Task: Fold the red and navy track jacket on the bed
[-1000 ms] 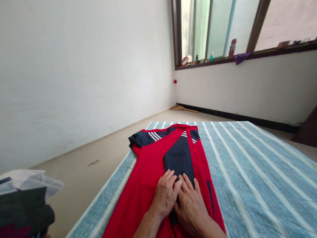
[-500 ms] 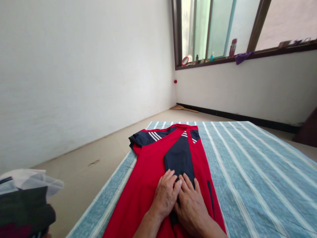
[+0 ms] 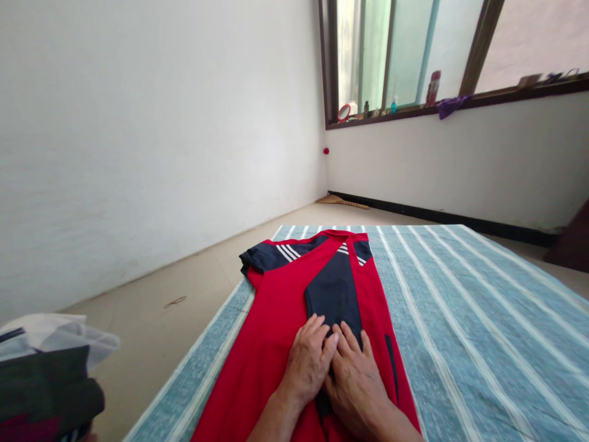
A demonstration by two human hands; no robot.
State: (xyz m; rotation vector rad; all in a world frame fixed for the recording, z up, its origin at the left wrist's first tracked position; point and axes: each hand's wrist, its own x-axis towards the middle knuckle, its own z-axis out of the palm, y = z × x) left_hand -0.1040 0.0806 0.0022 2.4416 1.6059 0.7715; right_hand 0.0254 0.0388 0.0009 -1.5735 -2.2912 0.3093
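Note:
A red sports shirt [image 3: 271, 319] with navy sleeves and white stripes lies flat on a blue striped sheet [image 3: 460, 319]. Its right side is folded inward, so a navy sleeve [image 3: 334, 291] lies across the red body. My left hand [image 3: 309, 359] and my right hand [image 3: 356, 377] rest side by side, palms down, on the near end of that folded sleeve. Both hands have their fingers stretched out flat and hold nothing.
A pile of dark folded clothes [image 3: 46, 393] with a clear plastic bag on top sits at the lower left. Bare floor [image 3: 184, 288] runs along the white wall. A window sill [image 3: 414, 107] at the back holds small bottles and a purple cloth.

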